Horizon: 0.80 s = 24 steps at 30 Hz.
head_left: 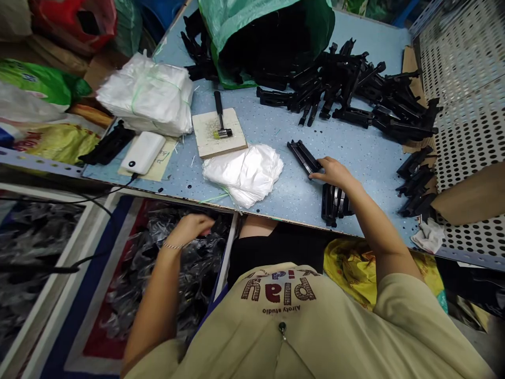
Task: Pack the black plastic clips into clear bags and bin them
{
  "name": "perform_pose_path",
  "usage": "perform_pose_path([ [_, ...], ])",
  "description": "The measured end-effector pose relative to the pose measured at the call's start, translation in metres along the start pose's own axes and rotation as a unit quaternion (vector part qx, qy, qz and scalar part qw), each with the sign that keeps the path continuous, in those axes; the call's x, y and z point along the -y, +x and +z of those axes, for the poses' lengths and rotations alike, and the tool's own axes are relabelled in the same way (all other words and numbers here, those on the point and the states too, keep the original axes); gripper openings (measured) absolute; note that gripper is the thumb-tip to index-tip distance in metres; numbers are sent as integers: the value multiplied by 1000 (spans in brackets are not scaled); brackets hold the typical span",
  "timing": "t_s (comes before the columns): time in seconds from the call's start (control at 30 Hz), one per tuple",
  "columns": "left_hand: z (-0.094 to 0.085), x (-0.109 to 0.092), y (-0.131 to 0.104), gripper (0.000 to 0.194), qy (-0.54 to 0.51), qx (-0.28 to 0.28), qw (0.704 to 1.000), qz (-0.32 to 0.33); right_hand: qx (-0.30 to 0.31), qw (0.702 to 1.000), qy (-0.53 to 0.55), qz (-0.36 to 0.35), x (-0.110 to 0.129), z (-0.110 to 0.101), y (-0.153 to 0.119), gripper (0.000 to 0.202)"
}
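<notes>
Tabletop (276, 121), pale blue: right hand (330, 172) grips a black part (303, 157) by its near end; similar parts (334, 206) at that hand's six o'clock, black heap (349, 79) at twelve, white bags (244, 171) at nine, hammer (219, 108) on board (207, 142) at ten. Left hand (191, 228), half-curled, over clear plastic bags (136, 281) (whether it holds anything, cannot tell).

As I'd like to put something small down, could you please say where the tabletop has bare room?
The blue tabletop is mostly bare between the right hand and three black parts beside the perforated panel, and between the square board and the black part that hand grips. Crowded: around the green plastic bag, the heaped black parts and the bundled white bags.
</notes>
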<state>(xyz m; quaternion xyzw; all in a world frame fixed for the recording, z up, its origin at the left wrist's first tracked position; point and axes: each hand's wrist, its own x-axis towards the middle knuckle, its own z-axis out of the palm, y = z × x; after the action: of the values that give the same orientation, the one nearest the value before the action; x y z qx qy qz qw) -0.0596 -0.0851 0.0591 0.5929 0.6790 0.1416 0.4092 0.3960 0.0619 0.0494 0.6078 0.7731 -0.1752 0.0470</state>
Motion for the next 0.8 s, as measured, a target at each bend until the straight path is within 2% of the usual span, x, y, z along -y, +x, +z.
perform_pose_path([
  [0.07, 20, -26, 36, 24, 7, 1, 999, 50, -12, 999, -12, 49, 18, 4, -2, 63],
  [0.1, 32, -44, 56, 20, 21, -31, 994, 102, -26, 997, -16, 66, 26, 7, -2, 64],
  [0.13, 44, -61, 76, 17, 40, -89, 985, 144, -43, 996, -18, 81, 32, 10, -2, 65],
  [0.17, 56, -78, 95, 14, 59, -139, 975, 160, -55, 994, -18, 94, 37, 13, -1, 65],
  [0.23, 75, -101, 126, 13, 65, -154, 974, 152, -73, 991, -17, 115, 41, 18, 3, 56],
  [0.27, 80, -106, 136, 16, 48, -152, 977, 141, -79, 989, -14, 123, 41, 19, 6, 49],
  [0.33, 80, -103, 147, 20, 3, -144, 982, 121, -91, 985, 27, 141, 38, 18, 11, 35],
  [0.4, 70, -90, 151, 17, -77, -135, 983, 101, -92, 970, 169, 149, 39, 15, 16, 25],
  [0.43, 65, -83, 151, 15, -132, -123, 980, 86, -87, 945, 281, 143, 42, 13, 18, 24],
  [0.47, 59, -77, 151, 12, -194, -107, 972, 72, -79, 902, 405, 126, 48, 12, 20, 26],
  [0.57, 51, -70, 152, 10, -346, -60, 935, 46, -48, 711, 700, 53, 82, 13, 24, 38],
  [0.6, 52, -71, 152, 10, -363, -57, 929, 43, -36, 652, 756, 36, 98, 15, 26, 41],
  [0.67, 55, -74, 154, 8, -357, -65, 931, 45, -7, 559, 829, 21, 129, 19, 33, 43],
  [0.73, 60, -76, 154, 5, -321, -87, 942, 49, 15, 495, 868, 22, 156, 26, 42, 41],
  [0.8, 61, -76, 150, 8, -280, -128, 950, 51, 18, 464, 885, 38, 175, 34, 53, 36],
])
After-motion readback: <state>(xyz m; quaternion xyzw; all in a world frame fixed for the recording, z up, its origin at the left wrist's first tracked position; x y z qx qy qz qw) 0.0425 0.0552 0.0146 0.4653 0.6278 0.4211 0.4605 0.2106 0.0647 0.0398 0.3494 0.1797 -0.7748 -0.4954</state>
